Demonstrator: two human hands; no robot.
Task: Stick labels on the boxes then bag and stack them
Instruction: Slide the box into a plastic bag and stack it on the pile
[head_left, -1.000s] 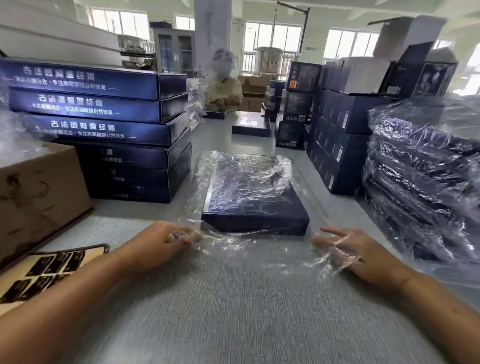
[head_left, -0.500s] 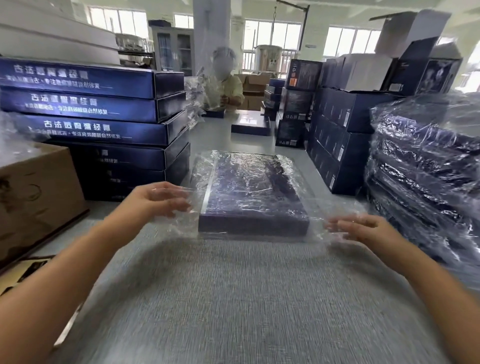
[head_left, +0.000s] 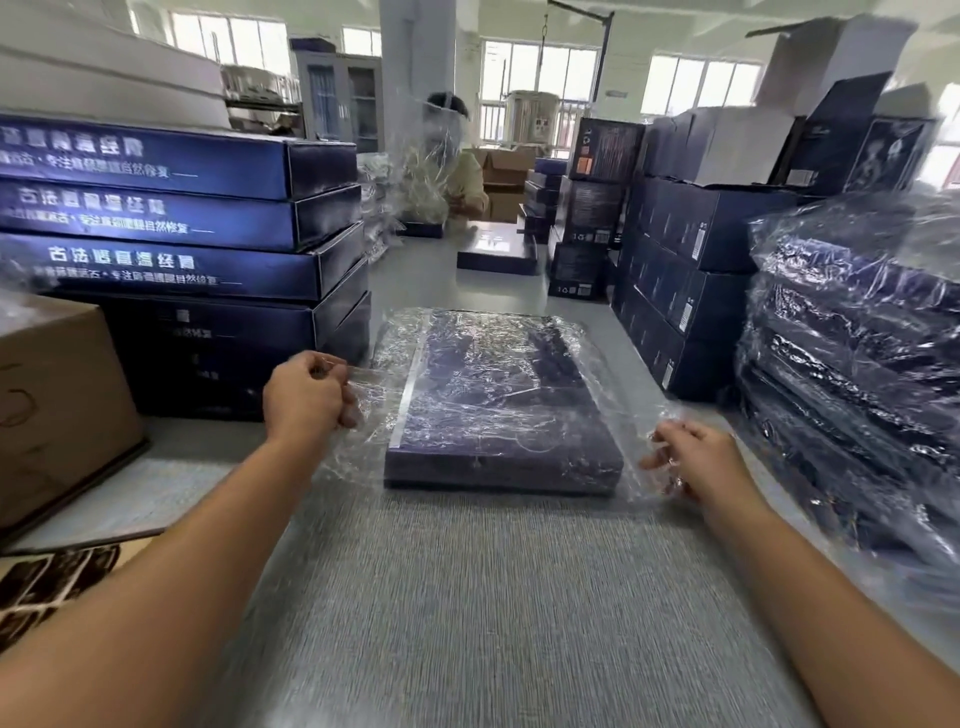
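A flat dark blue box (head_left: 498, 410) lies on the grey table (head_left: 493, 597) inside a clear plastic bag (head_left: 597, 374). My left hand (head_left: 306, 395) grips the bag's loose film at the box's left side, fingers curled round it. On the box's right side, my right hand (head_left: 691, 457) pinches the crinkled film near the front corner. A sheet of dark labels (head_left: 47, 587) lies at the table's lower left edge.
A stack of unbagged blue boxes (head_left: 171, 249) stands at the left, with a brown carton (head_left: 57, 405) in front of it. Bagged boxes (head_left: 852, 364) are piled at the right. More blue boxes (head_left: 691, 270) stand behind. A person (head_left: 457, 171) works at the far end.
Both hands rose from the table in front of the box to its sides, drawing the loose film forward and taut over the box. The fingers now curl tighter on the film.
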